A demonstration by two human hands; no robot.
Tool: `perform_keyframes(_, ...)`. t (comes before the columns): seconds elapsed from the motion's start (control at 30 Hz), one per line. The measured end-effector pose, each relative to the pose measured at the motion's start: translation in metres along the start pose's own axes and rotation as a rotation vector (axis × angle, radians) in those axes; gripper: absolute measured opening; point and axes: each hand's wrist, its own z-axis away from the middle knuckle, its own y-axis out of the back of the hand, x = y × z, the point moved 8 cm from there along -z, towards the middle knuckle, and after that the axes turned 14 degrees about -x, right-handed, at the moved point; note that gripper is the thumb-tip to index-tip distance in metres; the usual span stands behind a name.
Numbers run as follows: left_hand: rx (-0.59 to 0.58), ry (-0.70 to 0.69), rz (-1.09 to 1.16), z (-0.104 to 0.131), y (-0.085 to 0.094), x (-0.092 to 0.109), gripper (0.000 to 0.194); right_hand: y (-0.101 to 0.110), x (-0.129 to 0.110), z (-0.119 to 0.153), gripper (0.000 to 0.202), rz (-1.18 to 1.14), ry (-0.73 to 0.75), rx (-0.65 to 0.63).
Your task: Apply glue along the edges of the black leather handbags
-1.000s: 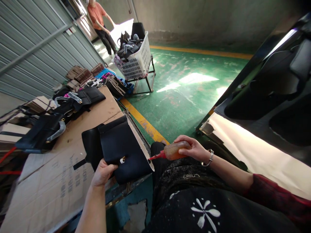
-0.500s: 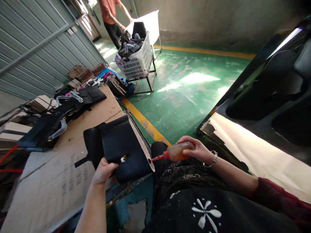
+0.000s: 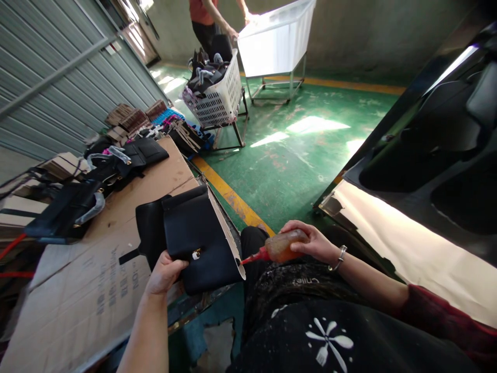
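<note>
A black leather bag piece [image 3: 202, 230] with a small gold clasp lies at the near edge of the cardboard-covered table. My left hand [image 3: 166, 272] grips its lower left side, thumb on top. In my right hand [image 3: 310, 242] is a squeeze bottle [image 3: 285, 246] of amber liquid with a red nozzle, held sideways. The nozzle tip is at the lower end of the piece's pale right edge; whether it touches cannot be made out. A black strap [image 3: 130, 256] sticks out on the left.
Black bags [image 3: 66, 210] and stacked parts line the table's far left. Beyond stands a white basket [image 3: 219, 98] of bags on a frame. A person [image 3: 204, 20] holds a white bin [image 3: 275, 44]. Pale sheet material [image 3: 407, 248] lies at the right.
The person at the back and the white bin have moved right, with more of the bin in view. My hands, the bottle and the bag piece have barely shifted.
</note>
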Motion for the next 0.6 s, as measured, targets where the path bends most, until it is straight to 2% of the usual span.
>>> perform_keyframes(0.2, -0.026, 0.021, -0.010, -0.001, 0.000, -0.003, 0.036, -0.007, 0.003, 0.000, 0.046, -0.012, -0.007, -0.026)
perform_keyframes(0.43, -0.064, 0.000, 0.000, -0.003, -0.001, -0.001, 0.037, 0.004, 0.006, 0.005, 0.048, -0.024, -0.013, 0.108)
perform_keyframes(0.6, -0.085, 0.001, 0.017, -0.004, 0.000, -0.001, 0.037, -0.004, 0.009, 0.004, 0.050, -0.083, -0.043, 0.045)
